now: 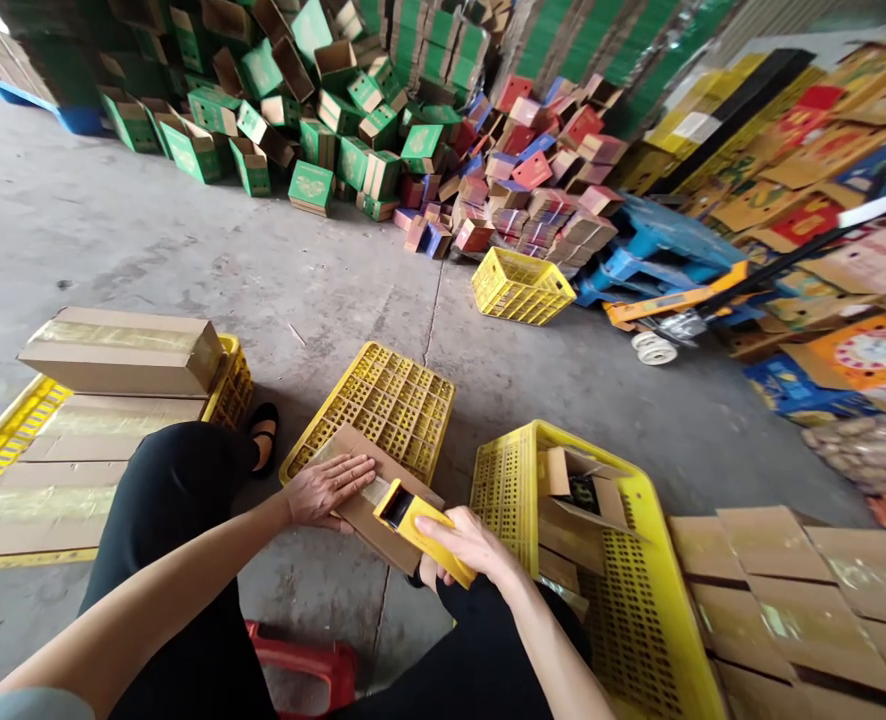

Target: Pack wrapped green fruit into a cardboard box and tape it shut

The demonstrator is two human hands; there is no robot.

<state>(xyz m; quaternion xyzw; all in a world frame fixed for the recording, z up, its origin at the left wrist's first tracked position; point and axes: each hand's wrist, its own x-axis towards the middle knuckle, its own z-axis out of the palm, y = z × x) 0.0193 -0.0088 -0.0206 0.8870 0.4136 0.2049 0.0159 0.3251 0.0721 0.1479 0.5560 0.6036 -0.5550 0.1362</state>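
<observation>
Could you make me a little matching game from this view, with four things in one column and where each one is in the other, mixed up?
Things:
1. Yellow tape dispenser
2. Left hand
3. Green boxes
4. Pallet jack

Places:
A. In a jumbled heap on the floor
B. Next to stacked blue pallets
C. Held in the right hand
D. Palm down on a cardboard box

Right pairs: 1-C; 2-D; 3-A; 4-B
</observation>
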